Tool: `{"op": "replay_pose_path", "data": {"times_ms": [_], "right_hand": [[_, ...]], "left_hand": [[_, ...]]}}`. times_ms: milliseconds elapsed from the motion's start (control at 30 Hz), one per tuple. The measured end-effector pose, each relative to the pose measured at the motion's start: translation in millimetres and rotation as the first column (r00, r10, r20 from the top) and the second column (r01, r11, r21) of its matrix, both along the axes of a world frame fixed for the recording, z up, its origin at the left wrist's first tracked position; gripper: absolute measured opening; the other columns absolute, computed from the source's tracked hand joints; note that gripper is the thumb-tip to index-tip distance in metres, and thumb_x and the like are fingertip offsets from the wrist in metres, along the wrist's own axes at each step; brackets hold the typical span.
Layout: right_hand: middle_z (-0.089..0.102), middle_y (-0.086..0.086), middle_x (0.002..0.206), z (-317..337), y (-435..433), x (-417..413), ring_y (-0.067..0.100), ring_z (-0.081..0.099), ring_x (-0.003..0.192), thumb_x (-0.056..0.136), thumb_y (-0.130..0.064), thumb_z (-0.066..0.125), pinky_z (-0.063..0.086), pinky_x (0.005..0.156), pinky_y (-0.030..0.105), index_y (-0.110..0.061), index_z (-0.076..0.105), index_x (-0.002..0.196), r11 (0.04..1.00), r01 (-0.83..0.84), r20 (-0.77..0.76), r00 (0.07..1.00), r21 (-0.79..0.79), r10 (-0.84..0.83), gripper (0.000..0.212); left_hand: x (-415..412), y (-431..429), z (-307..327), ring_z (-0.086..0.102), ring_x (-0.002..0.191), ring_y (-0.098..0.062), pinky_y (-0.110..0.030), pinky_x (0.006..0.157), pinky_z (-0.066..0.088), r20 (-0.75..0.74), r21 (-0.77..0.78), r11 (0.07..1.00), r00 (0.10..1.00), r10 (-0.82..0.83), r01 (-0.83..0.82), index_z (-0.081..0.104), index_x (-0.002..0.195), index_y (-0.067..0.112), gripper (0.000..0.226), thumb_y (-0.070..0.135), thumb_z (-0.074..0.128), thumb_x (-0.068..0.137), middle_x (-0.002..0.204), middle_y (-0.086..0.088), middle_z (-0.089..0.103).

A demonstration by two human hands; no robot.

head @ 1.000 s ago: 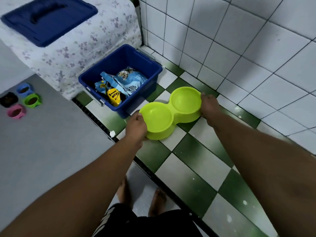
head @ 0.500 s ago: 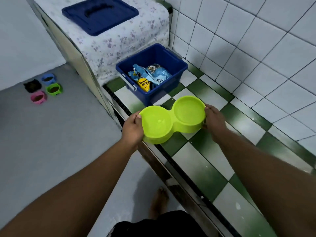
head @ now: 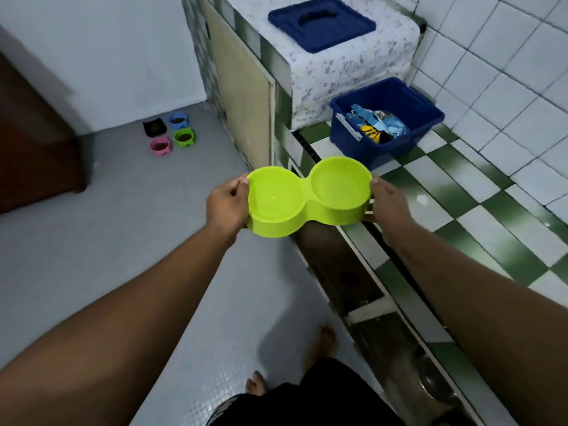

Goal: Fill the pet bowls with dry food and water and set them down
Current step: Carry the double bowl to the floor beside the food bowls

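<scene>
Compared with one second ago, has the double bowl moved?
Yes. The bowl moved left, away from the bin, now half off the tiled ledge.

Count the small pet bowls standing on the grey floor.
4, clustered together: black bowl back left, blue bowl back right, pink bowl front left, green bowl front right. None looks hidden.

Grey floor (head: 107, 241): on my feed, four small bowls sit clustered near the far wall: black bowl (head: 154, 127), blue bowl (head: 178, 120), green bowl (head: 184, 138), pink bowl (head: 160, 146). A bare foot (head: 322, 336) stands nearer to me.
Checkered counter (head: 461, 186): I see a blue bin (head: 408, 142) on the green-and-white tiles, just beside the cloth-covered block.
Cloth-covered block (head: 338, 69): a blue lid (head: 321, 24) lies flat on top.
</scene>
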State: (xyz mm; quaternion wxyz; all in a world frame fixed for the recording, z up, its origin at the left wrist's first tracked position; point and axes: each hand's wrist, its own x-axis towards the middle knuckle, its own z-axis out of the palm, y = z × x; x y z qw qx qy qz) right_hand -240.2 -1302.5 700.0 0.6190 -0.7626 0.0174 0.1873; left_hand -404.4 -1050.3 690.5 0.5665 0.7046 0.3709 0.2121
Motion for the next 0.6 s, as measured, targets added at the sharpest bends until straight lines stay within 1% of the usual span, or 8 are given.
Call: {"op": "replay_pose_path", "data": {"times_ms": [33, 100, 233, 300, 367, 467, 533, 600], "right_hand": [[0.063, 0.005, 0.130, -0.2, 15.5, -7.5, 0.030, 0.061, 0.117, 0.101, -0.038, 0.047, 0.056, 0.093, 0.052, -0.026, 0.062, 0.133, 1.000, -0.006, 0.007, 1.000, -0.007, 0.006, 0.037], [0.063, 0.003, 0.131, -1.5, 48.4, -19.7, 0.028, 0.060, 0.119, 0.100, -0.040, 0.049, 0.053, 0.097, 0.057, -0.025, 0.061, 0.135, 0.999, -0.035, 0.028, 0.999, -0.041, 0.037, 0.040], [0.056, -0.001, 0.127, -2.2, 119.6, -31.9, 0.029, 0.054, 0.124, 0.105, -0.032, 0.046, 0.051, 0.101, 0.055, -0.022, 0.055, 0.142, 0.988, -0.151, 0.029, 0.988, -0.041, 0.153, 0.039], [0.053, 0.000, 0.128, -0.9, 160.0, -32.3, 0.028, 0.052, 0.121, 0.106, -0.031, 0.044, 0.054, 0.096, 0.054, -0.022, 0.052, 0.145, 0.978, -0.200, -0.005, 0.980, -0.055, 0.200, 0.040], [0.053, 0.003, 0.128, -1.6, 202.5, -31.1, 0.027, 0.053, 0.118, 0.106, -0.030, 0.045, 0.056, 0.092, 0.050, -0.019, 0.052, 0.144, 0.974, -0.219, -0.013, 0.976, -0.050, 0.219, 0.040], [0.055, 0.006, 0.118, -9.8, 265.2, -17.5, 0.029, 0.057, 0.102, 0.106, -0.028, 0.045, 0.061, 0.074, 0.040, -0.018, 0.056, 0.141, 0.953, -0.294, 0.030, 0.955, -0.068, 0.297, 0.038], [0.060, 0.007, 0.124, -17.8, 313.6, -3.2, 0.032, 0.060, 0.106, 0.105, -0.029, 0.047, 0.060, 0.074, 0.043, -0.020, 0.056, 0.140, 0.938, -0.344, 0.007, 0.939, -0.039, 0.345, 0.037], [0.061, 0.011, 0.134, -25.9, 363.2, 13.7, 0.034, 0.061, 0.116, 0.104, -0.029, 0.050, 0.060, 0.066, 0.038, -0.021, 0.057, 0.140, 0.924, -0.382, -0.032, 0.923, 0.018, 0.383, 0.037]], "left_hand": [[-11.1, 13.6, 0.4, 0.073, 0.103, -0.022, -0.057, 0.086, 0.060, -0.008, -0.007, 1.000, 1.000, 0.021, -0.021, 0.070, 0.111, 0.047, 0.039, 0.065, 0.053, 0.081, 0.110, 0.001, 0.078], [-30.3, 40.8, 0.2, 0.073, 0.103, -0.023, -0.058, 0.087, 0.060, -0.012, -0.015, 0.996, 0.997, 0.082, -0.083, 0.074, 0.111, 0.040, 0.039, 0.061, 0.056, 0.084, 0.111, -0.001, 0.078], [-56.8, 96.6, -2.5, 0.073, 0.103, -0.022, -0.057, 0.087, 0.060, -0.019, -0.016, 0.979, 0.979, 0.201, -0.201, 0.074, 0.109, 0.041, 0.037, 0.059, 0.056, 0.083, 0.111, -0.002, 0.078], [-66.8, 125.5, -3.8, 0.073, 0.102, -0.026, -0.058, 0.088, 0.060, -0.023, -0.011, 0.964, 0.964, 0.265, -0.265, 0.078, 0.113, 0.027, 0.039, 0.051, 0.058, 0.090, 0.109, -0.009, 0.078], [-73.5, 155.9, -3.7, 0.071, 0.107, -0.032, -0.057, 0.090, 0.059, -0.022, 0.009, 0.951, 0.951, 0.309, -0.309, 0.078, 0.114, 0.017, 0.034, 0.040, 0.059, 0.098, 0.113, -0.015, 0.076], [-73.1, 203.5, -5.9, 0.071, 0.106, -0.032, -0.055, 0.089, 0.059, -0.014, 0.043, 0.928, 0.929, 0.370, -0.369, 0.078, 0.115, 0.012, 0.029, 0.030, 0.057, 0.103, 0.112, -0.016, 0.076], [-71.6, 238.2, -5.5, 0.072, 0.100, -0.029, -0.056, 0.086, 0.060, -0.028, 0.075, 0.911, 0.912, 0.408, -0.405, 0.078, 0.112, 0.013, 0.029, 0.030, 0.056, 0.104, 0.107, -0.016, 0.077], [-66.2, 275.1, -3.5, 0.071, 0.094, -0.026, -0.057, 0.083, 0.060, -0.025, 0.100, 0.894, 0.897, 0.442, -0.437, 0.078, 0.110, 0.013, 0.030, 0.031, 0.056, 0.104, 0.103, -0.017, 0.076]]}}
